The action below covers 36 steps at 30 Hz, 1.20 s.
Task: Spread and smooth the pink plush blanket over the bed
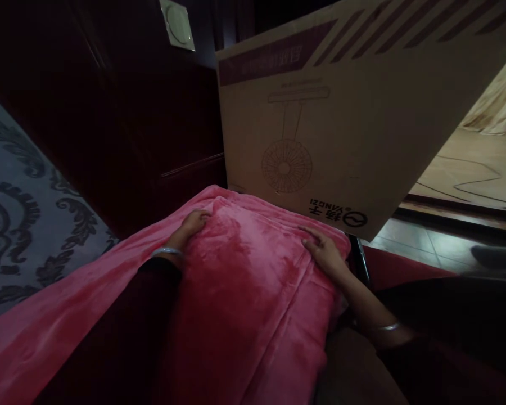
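A pink plush blanket (pixel 253 270) lies draped before me, its far end raised in a low mound and its right side folded over in layers. My left hand (pixel 195 223) rests on the blanket's upper left part, palm down with the fingers reaching forward. On the right side, my right hand (pixel 324 252) touches the blanket near a fold, its thumb and fingers apart. Neither hand has cloth closed in its fingers. A bracelet shows on each wrist.
A large cardboard box (pixel 346 129) printed with a fan drawing stands just beyond the blanket. Behind it is a dark red door (pixel 122 107). Patterned wallpaper (pixel 34 208) is at left. On the right are floor tiles (pixel 409 236), a cable on pale flooring, and a curtain (pixel 497 101).
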Motion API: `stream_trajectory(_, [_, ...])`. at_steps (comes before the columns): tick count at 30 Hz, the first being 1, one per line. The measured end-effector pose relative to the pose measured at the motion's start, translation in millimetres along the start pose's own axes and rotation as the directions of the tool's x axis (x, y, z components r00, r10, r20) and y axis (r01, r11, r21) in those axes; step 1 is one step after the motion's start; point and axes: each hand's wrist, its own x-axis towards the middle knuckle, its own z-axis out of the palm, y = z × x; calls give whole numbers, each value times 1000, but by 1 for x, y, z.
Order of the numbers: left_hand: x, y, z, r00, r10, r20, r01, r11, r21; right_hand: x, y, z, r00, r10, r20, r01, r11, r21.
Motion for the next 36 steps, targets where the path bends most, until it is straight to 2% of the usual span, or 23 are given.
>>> stream_trajectory(4, [5,13,-10,993,11,-116,-3,998,70,13,-20,-10,999,-24,-40,29,990,139])
stream_trajectory(7, [20,31,-24,983,19,-181,4,992,129,31,-25,-19,992,-49,-113,63,989,133])
stream_trajectory(9, [30,42,-25,981,30,-194,3,986,165,40,-18,-20,986,-33,-165,49,995,92])
stream_trajectory(12, [37,48,-6,994,2,-113,21,978,207,44,0,-15,982,75,-172,-89,993,-76])
stream_trajectory(14, [37,46,13,998,-32,-50,43,970,238,41,11,-10,979,128,-159,-164,957,-240])
stream_trajectory(17, [36,41,32,998,-64,-22,67,962,263,38,18,-6,978,134,-158,-185,908,-377])
stream_trajectory(21, [37,43,27,994,-95,45,79,958,277,38,14,-6,978,140,-153,-191,894,-406])
stream_trajectory(24, [24,53,16,994,-101,47,81,944,319,38,11,-7,977,162,-136,-204,895,-397])
stream_trajectory(27, [-16,69,7,998,8,65,-34,914,405,37,10,-7,978,164,-125,-201,896,-397])
stream_trajectory(30, [-82,86,-2,960,186,210,-254,894,369,34,8,-8,978,163,-132,-203,891,-406])
stream_trajectory(33, [-170,96,-14,881,319,349,-402,894,196,31,4,-10,978,165,-131,-205,885,-419])
stream_trajectory(35, [-237,97,-21,886,333,322,-391,910,134,30,2,-11,979,162,-124,-200,882,-428])
stream_trajectory(36, [-272,95,-23,905,316,283,-366,919,144,29,2,-11,979,161,-127,-201,879,-432])
